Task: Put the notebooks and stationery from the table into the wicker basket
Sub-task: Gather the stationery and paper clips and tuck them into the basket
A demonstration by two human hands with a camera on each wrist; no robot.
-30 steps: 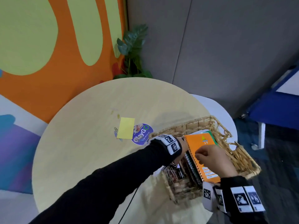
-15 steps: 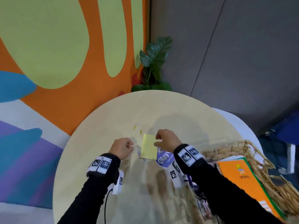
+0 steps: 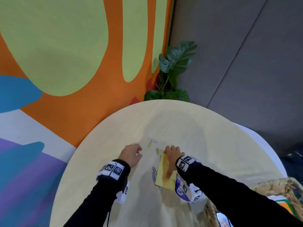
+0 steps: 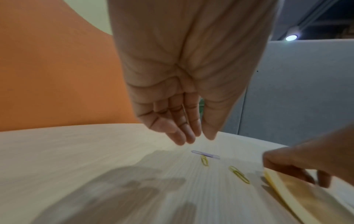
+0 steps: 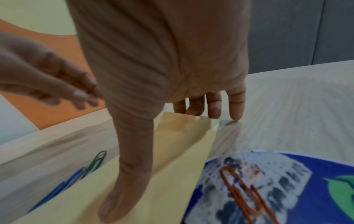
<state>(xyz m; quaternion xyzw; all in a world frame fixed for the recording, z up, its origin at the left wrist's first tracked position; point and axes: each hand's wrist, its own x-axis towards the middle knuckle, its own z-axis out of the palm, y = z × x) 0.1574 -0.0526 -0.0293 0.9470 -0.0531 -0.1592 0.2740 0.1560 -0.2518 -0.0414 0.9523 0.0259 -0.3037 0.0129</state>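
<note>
A yellow sticky note pad (image 3: 164, 177) lies on the round table (image 3: 213, 145). My right hand (image 3: 169, 161) grips it: the fingers (image 5: 214, 109) curl over its far edge and the thumb (image 5: 124, 181) presses on top. One edge of the pad (image 5: 182, 151) is tilted up off the table. My left hand (image 3: 131, 154) hovers with relaxed fingers (image 4: 191, 136) just above the table and holds nothing. In front of it lie a purple paper clip (image 4: 205, 154) and two yellow clips (image 4: 239, 174). The wicker basket (image 3: 278, 187) sits at the right with an orange notebook (image 3: 285, 205) inside.
A round blue sticker (image 5: 287, 174) lies under the pad's right side, with an orange paper clip (image 5: 241, 194) on it. Green (image 5: 97, 159) and blue (image 5: 63, 184) clips lie left of the pad. A potted plant (image 3: 172, 71) stands beyond the table's far edge.
Both hands left the basket and the orange notebook and came to the table's middle. The right hand has closed on the yellow pad and tipped it up; the left hand has reached toward the clips.
</note>
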